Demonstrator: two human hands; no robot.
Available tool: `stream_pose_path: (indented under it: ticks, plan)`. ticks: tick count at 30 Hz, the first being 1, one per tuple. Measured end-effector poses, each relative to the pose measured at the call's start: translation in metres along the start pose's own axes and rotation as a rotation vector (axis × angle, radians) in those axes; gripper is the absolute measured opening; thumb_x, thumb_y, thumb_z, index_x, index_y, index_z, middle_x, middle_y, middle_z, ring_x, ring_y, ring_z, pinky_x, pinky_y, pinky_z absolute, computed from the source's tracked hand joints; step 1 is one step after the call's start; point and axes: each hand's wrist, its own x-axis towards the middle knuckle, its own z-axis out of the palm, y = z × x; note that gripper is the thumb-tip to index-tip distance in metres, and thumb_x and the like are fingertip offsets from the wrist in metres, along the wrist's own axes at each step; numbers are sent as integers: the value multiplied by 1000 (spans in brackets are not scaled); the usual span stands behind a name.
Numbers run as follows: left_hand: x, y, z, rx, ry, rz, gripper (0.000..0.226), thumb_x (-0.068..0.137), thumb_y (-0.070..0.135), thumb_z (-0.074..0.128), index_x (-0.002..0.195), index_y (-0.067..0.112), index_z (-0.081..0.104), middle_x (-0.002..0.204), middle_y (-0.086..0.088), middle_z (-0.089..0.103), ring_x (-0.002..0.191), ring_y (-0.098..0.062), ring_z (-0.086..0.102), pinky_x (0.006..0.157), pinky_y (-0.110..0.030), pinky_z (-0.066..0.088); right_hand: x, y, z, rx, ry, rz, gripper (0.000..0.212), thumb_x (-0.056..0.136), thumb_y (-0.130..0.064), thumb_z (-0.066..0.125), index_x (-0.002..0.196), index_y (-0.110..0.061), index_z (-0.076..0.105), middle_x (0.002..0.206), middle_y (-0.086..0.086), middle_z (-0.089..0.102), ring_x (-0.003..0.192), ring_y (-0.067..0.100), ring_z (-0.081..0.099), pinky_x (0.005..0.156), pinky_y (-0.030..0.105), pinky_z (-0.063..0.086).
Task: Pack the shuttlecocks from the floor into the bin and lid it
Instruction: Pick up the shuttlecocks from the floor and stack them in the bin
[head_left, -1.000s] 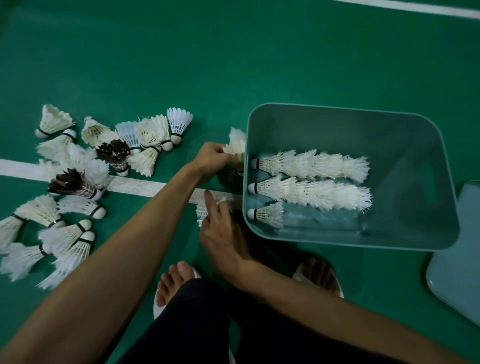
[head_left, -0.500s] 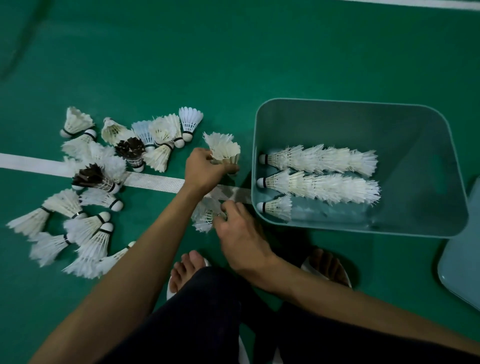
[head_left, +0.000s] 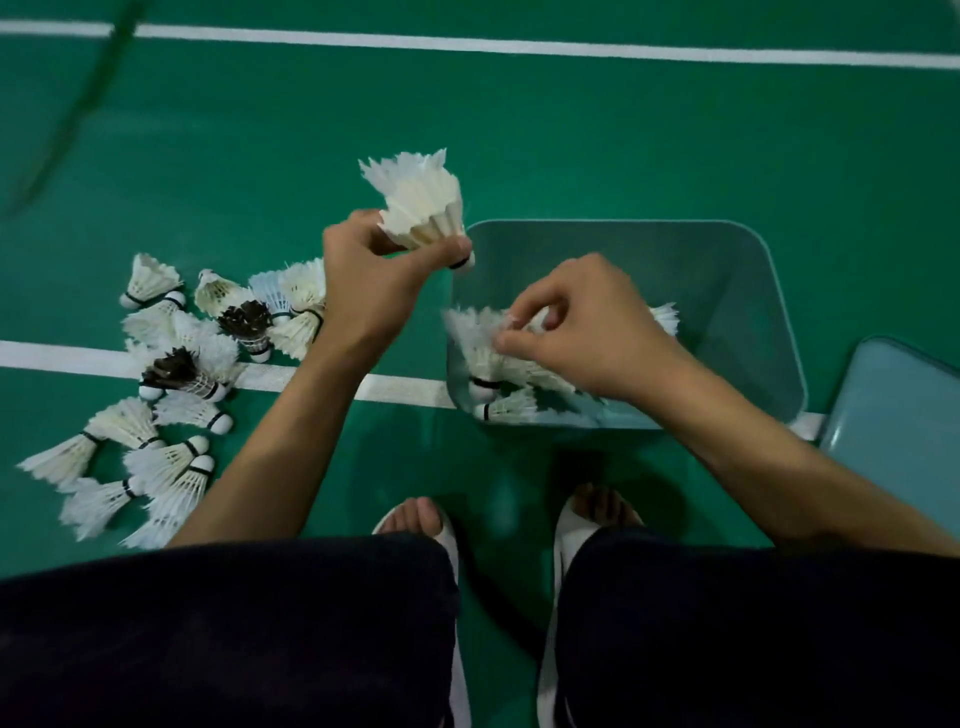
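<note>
My left hand (head_left: 371, 275) grips a white shuttlecock (head_left: 423, 200) by its base, raised above the floor beside the left rim of the pale blue-green bin (head_left: 737, 291), feathers pointing up. My right hand (head_left: 582, 327) hovers over the bin's left half and pinches a second white shuttlecock (head_left: 480, 343) by its feathers, cork end down. Rows of nested shuttlecocks (head_left: 511, 408) lie in the bin, mostly hidden behind that hand. Several loose shuttlecocks (head_left: 171, 384), white with two dark ones, lie scattered on the green floor to the left.
The bin's lid (head_left: 898, 415) lies on the floor to the right of the bin. My two feet in white slippers (head_left: 415, 525) stand just before the bin, and my dark-clothed knees fill the bottom. White court lines cross the floor.
Both hands lifted off the floor, each with a shuttlecock. The left rose beside the bin's rim; the right moved right, over the bin. The camera tilted down and closer.
</note>
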Motion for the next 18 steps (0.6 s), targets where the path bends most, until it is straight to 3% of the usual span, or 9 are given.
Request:
stream_pose_path:
  ticks: [1,4,6,8,10,14,16,18]
  plan:
    - [1,3,11,26,-16,13,28,62,24,92,80,6,80,87,-16,78,73,-20,73,74,-37,58,4,14,-5,-26,59,56,9,78,-31,82,75,-23,81,45,-24,53,54,-10,53,52,4,32]
    - [-3,-1,41,180,-109,30,25,62,28,92,77,14,79,83,-5,78,76,-17,75,74,-38,61,14,55,-7,-141,126,228,6,76,-29,81,78,-23,83,64,-17,64,75,10,64,69,25,51]
    - [-9,-4,55,299,-182,30,28,61,36,89,76,14,78,81,-1,77,76,-20,74,71,-44,61,19,76,0,-234,42,327,9,74,-21,76,67,-17,78,57,-8,62,69,21,65,62,31,54]
    - [-9,-7,64,459,-207,55,39,59,48,83,77,14,77,87,-2,74,81,-21,70,72,-45,59,22,93,10,-293,-38,411,21,72,-14,68,54,-9,59,50,6,52,56,27,57,52,29,45]
    - [-5,-8,71,583,-194,102,43,60,50,81,78,11,75,93,-4,68,88,-20,62,73,-42,55,25,103,18,-317,-93,460,21,71,-12,65,57,-9,50,54,6,50,55,26,53,51,27,39]
    - [2,-9,82,666,-242,150,38,64,41,84,72,6,71,82,-8,64,86,-20,53,61,-38,46,35,111,37,-273,-175,497,4,75,-9,67,73,-7,64,66,6,61,68,28,65,60,32,55]
    - [2,-14,84,717,-272,149,36,64,36,86,67,5,67,80,-7,58,83,-19,49,53,-30,33,40,116,46,-235,-211,497,4,78,-6,68,74,-5,68,56,7,66,58,25,70,62,34,62]
    - [4,-17,84,766,-287,156,36,63,33,86,66,5,64,87,-7,55,84,-18,46,52,-26,29,46,116,50,-178,-261,528,10,83,-7,68,74,-3,67,41,4,63,40,16,66,54,30,61]
